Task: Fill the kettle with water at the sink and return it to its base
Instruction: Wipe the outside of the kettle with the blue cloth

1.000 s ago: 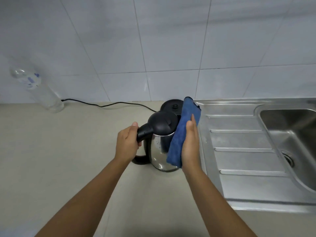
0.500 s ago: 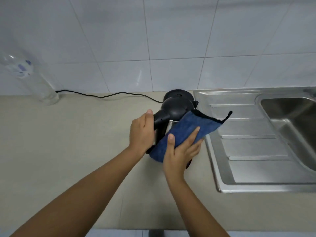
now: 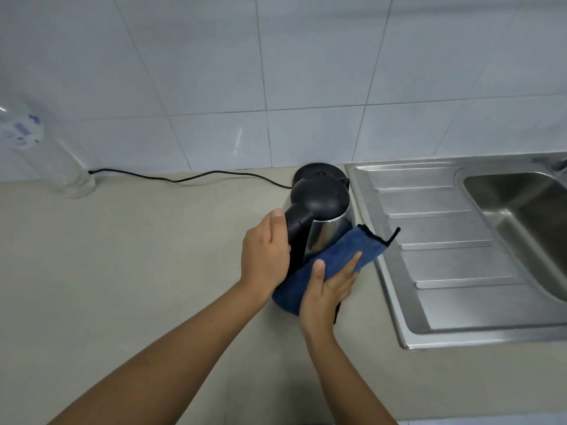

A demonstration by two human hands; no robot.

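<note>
Closest to me, my right hand [image 3: 329, 286] lies flat with the fingers nearly straight, pressing a dark blue folded microfibre cloth [image 3: 339, 251] against the lower front of the kettle; thumb and fingers both rest on top of the fabric rather than curling round it. Just to its left, my left hand [image 3: 265, 256] is wrapped tightly round the black plastic handle [image 3: 296, 240], thumb on the upper end.

The shiny stainless-steel kettle with a black domed lid [image 3: 326, 233] sits over the pale beige countertop [image 3: 122, 271], right beside the edge of the sink (the cloth hides its bottom, so I cannot tell whether it touches the counter). Directly behind it, almost touching, is the round black base [image 3: 319, 170], bare on top, with a thin black cord [image 3: 190, 178] trailing left along the foot of the wall.

To the right, the brushed-steel sink [image 3: 445, 256] shows its ribbed draining board and then the basin. Far left stands a clear plastic bottle [image 3: 52, 161] against the white tiled wall [image 3: 276, 72].
</note>
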